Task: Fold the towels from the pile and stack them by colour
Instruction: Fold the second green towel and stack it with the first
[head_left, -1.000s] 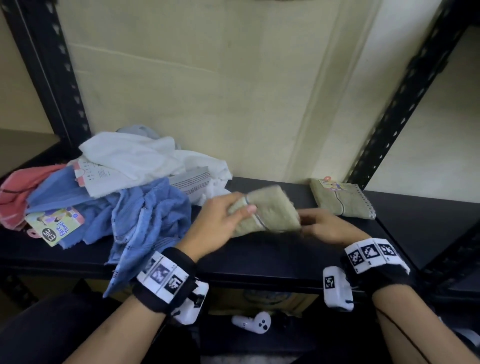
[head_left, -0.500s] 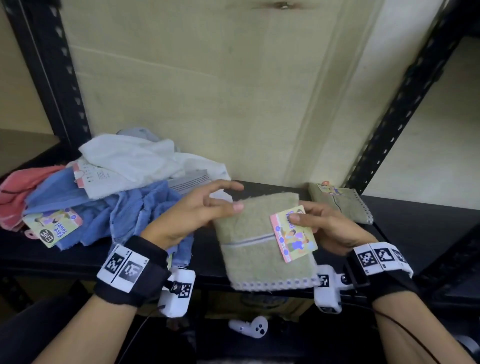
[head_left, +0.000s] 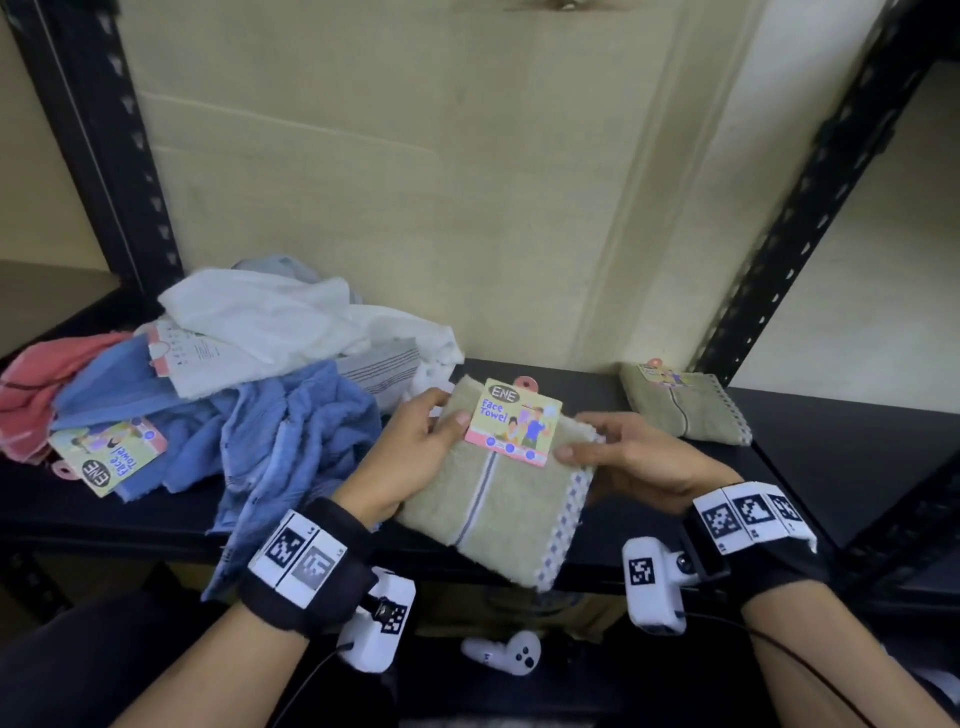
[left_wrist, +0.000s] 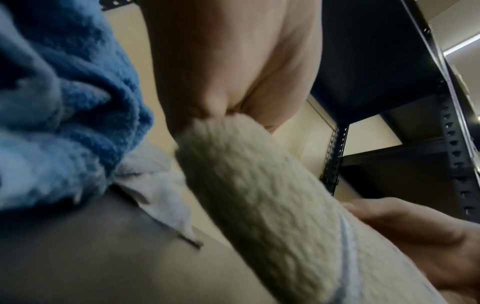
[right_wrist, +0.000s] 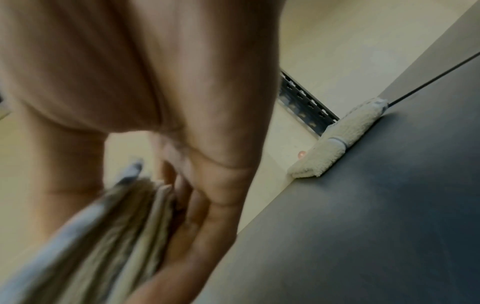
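A folded beige towel (head_left: 498, 512) with a pink "Face Towel" card (head_left: 511, 422) is held above the shelf's front edge by both hands. My left hand (head_left: 415, 452) grips its left side, thumb on top by the card. My right hand (head_left: 628, 457) grips its right edge, thumb on top and fingers beneath. The wrist views show the same beige towel (left_wrist: 272, 205) (right_wrist: 109, 230) pinched at each side. A second folded beige towel (head_left: 683, 402) (right_wrist: 337, 137) lies at the back right of the shelf. The unfolded pile (head_left: 218, 384) of white, blue and pink towels sits at the left.
The black shelf (head_left: 852, 457) has bare surface at the right past the folded towel. Black slotted uprights (head_left: 810, 192) frame the bay, with a cream wall behind. A white controller (head_left: 506, 657) lies below the shelf. A blue towel (head_left: 291, 457) hangs over the front edge.
The beige towel went from a bunched bundle to a flat folded rectangle and then turned so its card faces up at the far end. Both hands shifted to its sides.
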